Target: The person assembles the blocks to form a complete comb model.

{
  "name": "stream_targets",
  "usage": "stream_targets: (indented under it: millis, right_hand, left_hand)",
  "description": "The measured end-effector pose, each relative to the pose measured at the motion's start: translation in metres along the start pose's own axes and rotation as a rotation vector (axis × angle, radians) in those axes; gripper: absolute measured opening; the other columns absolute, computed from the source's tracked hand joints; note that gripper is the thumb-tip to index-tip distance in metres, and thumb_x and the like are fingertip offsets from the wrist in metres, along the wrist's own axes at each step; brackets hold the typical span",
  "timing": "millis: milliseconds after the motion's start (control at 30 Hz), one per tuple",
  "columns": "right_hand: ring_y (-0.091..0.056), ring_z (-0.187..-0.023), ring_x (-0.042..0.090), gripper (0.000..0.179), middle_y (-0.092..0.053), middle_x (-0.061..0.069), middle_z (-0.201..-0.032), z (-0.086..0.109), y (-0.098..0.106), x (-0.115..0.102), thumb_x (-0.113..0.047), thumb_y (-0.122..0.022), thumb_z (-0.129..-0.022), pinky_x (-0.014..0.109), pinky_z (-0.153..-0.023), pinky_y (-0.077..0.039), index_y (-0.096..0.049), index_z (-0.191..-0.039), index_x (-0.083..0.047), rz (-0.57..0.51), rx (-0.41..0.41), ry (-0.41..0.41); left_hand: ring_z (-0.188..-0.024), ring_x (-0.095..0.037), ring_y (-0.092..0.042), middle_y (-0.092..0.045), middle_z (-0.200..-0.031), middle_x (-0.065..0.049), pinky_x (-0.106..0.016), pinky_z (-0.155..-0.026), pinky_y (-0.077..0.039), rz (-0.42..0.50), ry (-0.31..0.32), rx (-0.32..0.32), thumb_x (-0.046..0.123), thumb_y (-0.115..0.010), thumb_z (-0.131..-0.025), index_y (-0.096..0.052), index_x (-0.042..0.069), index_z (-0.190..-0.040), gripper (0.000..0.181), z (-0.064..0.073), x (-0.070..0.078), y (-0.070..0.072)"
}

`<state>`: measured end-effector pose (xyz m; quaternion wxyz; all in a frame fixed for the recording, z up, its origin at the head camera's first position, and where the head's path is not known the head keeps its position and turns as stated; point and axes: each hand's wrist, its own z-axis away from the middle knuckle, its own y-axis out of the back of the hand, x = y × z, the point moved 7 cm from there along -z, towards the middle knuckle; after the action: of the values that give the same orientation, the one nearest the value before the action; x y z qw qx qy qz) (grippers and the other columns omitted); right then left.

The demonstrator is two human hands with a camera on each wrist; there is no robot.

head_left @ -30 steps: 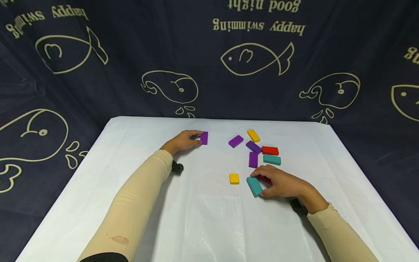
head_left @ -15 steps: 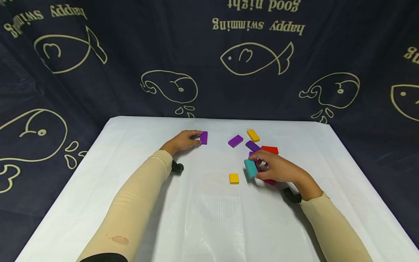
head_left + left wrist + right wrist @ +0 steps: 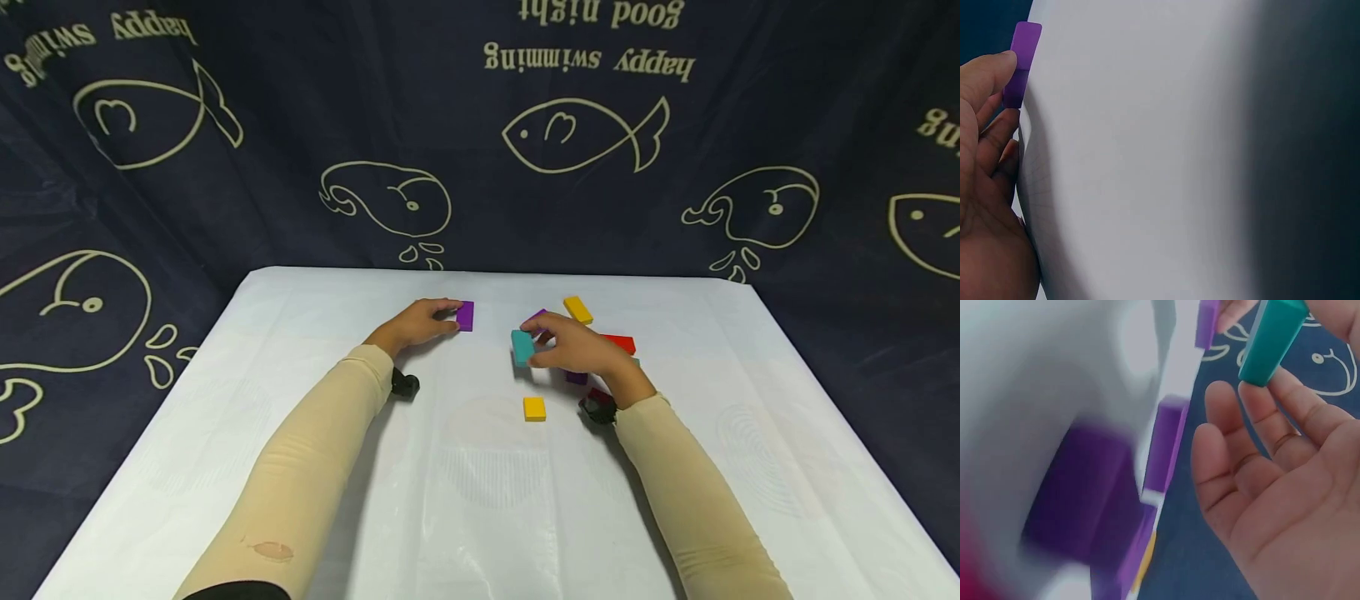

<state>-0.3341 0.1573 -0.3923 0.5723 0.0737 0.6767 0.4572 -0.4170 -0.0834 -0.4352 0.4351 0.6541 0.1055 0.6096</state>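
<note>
At the far middle of the table, my left hand pinches the ends of a purple block between thumb and fingers. The left wrist view shows the thumb against that purple block, its lower part darker. My right hand holds a teal block by its ends, raised above the cloth to the right of the left hand. In the right wrist view, the teal block sits at the fingertips while the other fingers curve loosely below. Another purple block lies beyond them, mostly covered by the right hand in the head view.
A small yellow block lies nearer the front. Beyond the right hand are a longer yellow block and a red block. Several more blocks are partly hidden under the right arm. A dark printed curtain hangs behind the white table.
My right hand has lifted the teal block and carried it left and away from me, towards the left hand. The left hand stays at the purple block.
</note>
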Motion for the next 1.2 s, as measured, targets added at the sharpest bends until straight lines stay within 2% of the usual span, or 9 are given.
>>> stream_targets:
  millis: [167,367,600,833,933,1067,1200]
  right_hand:
    - [-0.057,-0.113,0.024,0.055,-0.055,0.006,-0.133,-0.021,-0.010,-0.009,-0.024,-0.074,-0.086,0.041,-0.097,-0.050,-0.056,-0.136,-0.010,0.009,0.007,-0.026]
    - [-0.057,-0.114,0.025,0.056,-0.053,0.007,-0.137,-0.041,-0.027,-0.018,-0.021,-0.075,-0.085,0.040,-0.099,-0.049,-0.056,-0.136,-0.009,-0.055,0.002,-0.047]
    - [-0.057,-0.113,0.024,0.055,-0.054,0.006,-0.135,-0.055,-0.043,-0.027,-0.021,-0.076,-0.086,0.038,-0.098,-0.049,-0.056,-0.135,-0.010,-0.088,0.045,-0.063]
    - [-0.053,-0.106,0.024,0.057,-0.056,0.007,-0.121,-0.070,-0.056,-0.024,-0.022,-0.076,-0.084,0.036,-0.095,-0.048,-0.057,-0.136,-0.010,-0.049,0.093,-0.100]
    - [-0.053,-0.105,0.024,0.058,-0.057,0.008,-0.122,-0.071,-0.060,-0.026,-0.020,-0.077,-0.083,0.037,-0.095,-0.047,-0.057,-0.136,-0.008,-0.049,0.121,-0.101]
    - [-0.054,-0.114,0.024,0.059,-0.057,0.010,-0.131,-0.072,-0.065,-0.027,-0.017,-0.077,-0.082,0.038,-0.103,-0.043,-0.057,-0.137,-0.006,-0.046,0.141,-0.112]
    - [-0.049,-0.128,0.026,0.060,-0.054,0.011,-0.139,-0.073,-0.070,-0.026,-0.016,-0.078,-0.082,0.041,-0.112,-0.036,-0.057,-0.137,-0.006,-0.043,0.149,-0.136]
  left_hand:
    - [-0.147,-0.027,-0.027,-0.039,-0.156,-0.009,-0.043,-0.120,-0.020,-0.003,-0.002,-0.002,0.028,-0.064,-0.097,-0.050,0.020,-0.147,0.053,0.000,-0.001,0.000]
    - [-0.146,-0.029,-0.029,-0.040,-0.155,-0.011,-0.045,-0.119,-0.021,-0.014,-0.016,-0.001,0.028,-0.059,-0.099,-0.049,0.019,-0.148,0.051,0.002,0.001,0.002]
    - [-0.145,-0.029,-0.031,-0.042,-0.153,-0.013,-0.045,-0.119,-0.022,-0.012,-0.048,0.002,0.025,-0.058,-0.101,-0.050,0.016,-0.147,0.048,0.002,0.004,0.002]
    - [-0.145,-0.029,-0.031,-0.044,-0.152,-0.012,-0.045,-0.119,-0.023,-0.024,-0.057,0.010,0.026,-0.058,-0.100,-0.051,0.016,-0.146,0.047,0.001,0.003,0.002]
    - [-0.145,-0.029,-0.032,-0.045,-0.151,-0.011,-0.045,-0.119,-0.023,-0.031,-0.067,0.016,0.026,-0.058,-0.101,-0.052,0.016,-0.146,0.047,0.000,0.003,0.002]
    - [-0.145,-0.029,-0.031,-0.045,-0.151,-0.011,-0.045,-0.119,-0.022,-0.028,-0.066,0.020,0.025,-0.058,-0.101,-0.052,0.015,-0.146,0.047,0.001,0.003,0.003]
    - [-0.145,-0.030,-0.031,-0.044,-0.152,-0.012,-0.045,-0.119,-0.022,-0.017,-0.058,0.015,0.025,-0.057,-0.100,-0.051,0.014,-0.146,0.047,0.003,0.003,0.003]
